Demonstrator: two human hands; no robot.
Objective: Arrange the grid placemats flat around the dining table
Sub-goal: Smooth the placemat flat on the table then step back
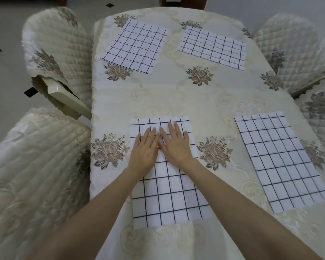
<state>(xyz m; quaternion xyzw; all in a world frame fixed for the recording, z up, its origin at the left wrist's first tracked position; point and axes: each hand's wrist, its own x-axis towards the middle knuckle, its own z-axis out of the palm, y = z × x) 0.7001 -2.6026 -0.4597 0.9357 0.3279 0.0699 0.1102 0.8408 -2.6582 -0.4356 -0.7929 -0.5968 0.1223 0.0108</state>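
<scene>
Several white placemats with a black grid lie flat on the dining table (176, 98), which wears a cream floral cloth. The near-left placemat (169, 192) is under both my hands. My left hand (144, 150) and my right hand (174, 144) lie side by side on its far half, palms down, fingers straight and pressing the cloth. Another placemat (279, 158) lies at the near right. Two more lie at the far end, one on the left (135, 46) and one on the right (213, 46).
Chairs with quilted cream floral covers stand close around the table: two on the left (54, 51) (34, 175) and two on the right (293, 47) (321, 109). A tiled floor with small black diamonds shows at the far left.
</scene>
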